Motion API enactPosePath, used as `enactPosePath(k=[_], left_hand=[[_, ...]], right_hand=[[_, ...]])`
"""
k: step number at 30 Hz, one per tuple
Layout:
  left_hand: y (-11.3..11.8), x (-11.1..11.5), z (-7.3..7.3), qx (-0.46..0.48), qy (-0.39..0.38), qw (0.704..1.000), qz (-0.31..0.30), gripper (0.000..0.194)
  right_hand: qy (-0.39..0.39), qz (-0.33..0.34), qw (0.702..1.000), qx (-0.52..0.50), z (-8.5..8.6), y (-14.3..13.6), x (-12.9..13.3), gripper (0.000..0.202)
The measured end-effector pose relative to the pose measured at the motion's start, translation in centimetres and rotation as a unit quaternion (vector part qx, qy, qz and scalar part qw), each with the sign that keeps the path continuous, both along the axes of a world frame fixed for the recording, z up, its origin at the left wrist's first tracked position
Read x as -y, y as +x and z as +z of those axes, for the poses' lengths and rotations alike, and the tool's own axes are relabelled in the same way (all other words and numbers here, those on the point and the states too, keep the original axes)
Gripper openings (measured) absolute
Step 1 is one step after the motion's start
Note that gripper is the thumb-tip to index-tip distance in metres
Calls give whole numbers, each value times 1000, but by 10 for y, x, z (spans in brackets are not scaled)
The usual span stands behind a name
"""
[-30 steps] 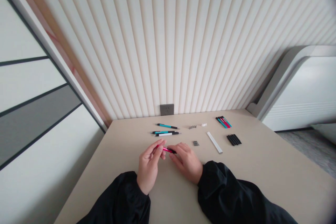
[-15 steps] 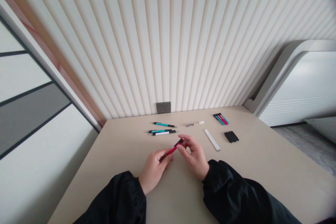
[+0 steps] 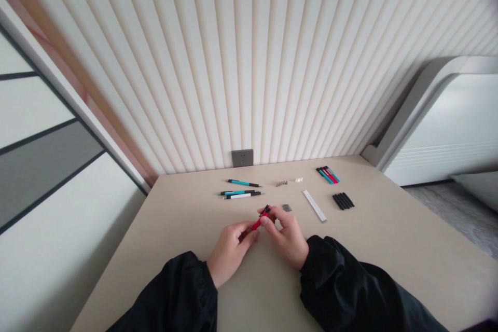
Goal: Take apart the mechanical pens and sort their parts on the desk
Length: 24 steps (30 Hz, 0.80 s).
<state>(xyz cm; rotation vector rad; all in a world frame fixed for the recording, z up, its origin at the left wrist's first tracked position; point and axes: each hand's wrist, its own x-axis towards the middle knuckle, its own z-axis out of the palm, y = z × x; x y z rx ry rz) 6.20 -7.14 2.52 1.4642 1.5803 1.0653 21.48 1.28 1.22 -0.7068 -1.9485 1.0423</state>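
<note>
A red pen barrel (image 3: 256,225) with a black clip end is held between both hands above the front middle of the table. My left hand (image 3: 232,249) pinches its lower end between thumb and fingers. Around the upper part, near the black clip, are the closed thumb and fingers of my right hand (image 3: 287,235). The barrel tilts up and to the right, partly covered by fingers. Just beyond my right hand lies a small group of grey metal pieces (image 3: 287,208).
On the table (image 3: 187,223), several assembled pens (image 3: 241,193) lie at the back left. Small springs (image 3: 281,183) and white pieces (image 3: 299,180) lie at the back. White refill tubes (image 3: 315,206), black grips (image 3: 343,201) and coloured barrels (image 3: 328,175) are to the right.
My right fingers have curled in closer around the barrel's clip end. The barrel stands a little steeper, and the grey metal pieces behind my right hand have come into view.
</note>
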Motion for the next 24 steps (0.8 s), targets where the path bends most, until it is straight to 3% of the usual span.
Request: enactPosePath(k=[9,15,20,24], left_hand=[[0,-1,-2,-20,-18,1000,13,31],[-1,-1,-3,-30,-24,999,15,32],[1,0,2,-37,-10,999,-3,31],[2,1,1,-43,-3,999,-8,29]], right_hand=[[19,-6,1000,-3,4,2,2,23],[24,-48,998,-20,6,3,1,19],[57,-63,996,-25,8,4,-2,18],[113,-33,993,18,7,10,-6,15]])
